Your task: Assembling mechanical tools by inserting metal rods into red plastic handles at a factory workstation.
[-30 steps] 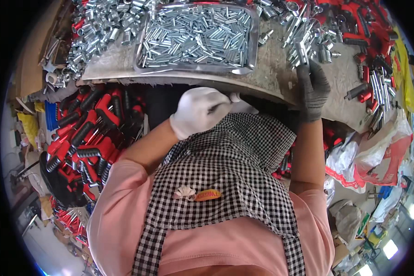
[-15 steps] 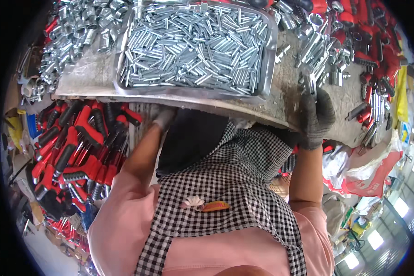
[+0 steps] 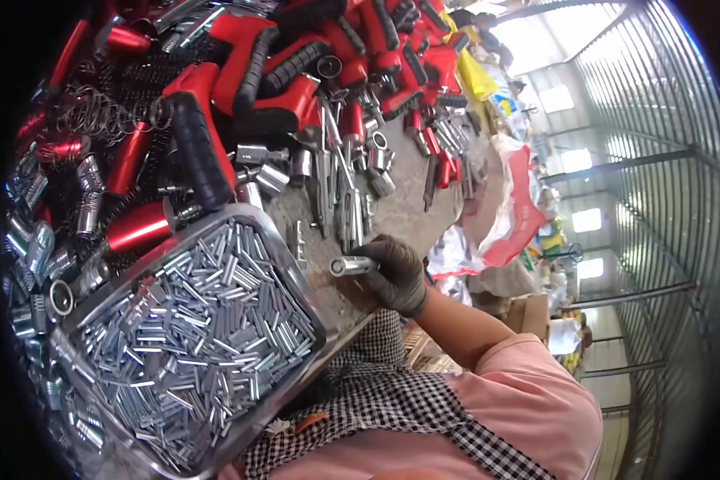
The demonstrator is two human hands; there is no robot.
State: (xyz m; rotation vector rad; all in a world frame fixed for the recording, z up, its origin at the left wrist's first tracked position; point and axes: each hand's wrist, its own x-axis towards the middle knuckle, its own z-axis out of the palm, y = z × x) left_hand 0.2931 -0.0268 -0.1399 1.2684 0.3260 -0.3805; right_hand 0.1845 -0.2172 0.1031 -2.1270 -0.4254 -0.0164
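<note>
My right hand [image 3: 398, 276], in a dark grey work glove, is closed around a short shiny metal tube [image 3: 354, 266] whose open round end points left. The hand is just over the bench's near edge, right of the metal tray [image 3: 252, 213]. Many small silvery pins [image 3: 208, 320] fill that tray. Beyond the hand lies a bunch of long slotted metal parts [image 3: 336, 176], and a small notched metal piece [image 3: 298, 244] rests between tray and hand. My left hand is out of view.
Red-and-black pistol-shaped tool bodies [image 3: 240, 72] are heaped at the far side. Springs [image 3: 112, 112], red cylinders [image 3: 142, 226] and metal sleeves lie at the left. A red and white sack [image 3: 516, 212] stands to the right of the bench [image 3: 424, 180].
The view has swung to the right, so the tray now appears lower left. My right hand now has a metal tube in its fingers. My left hand has gone out of view.
</note>
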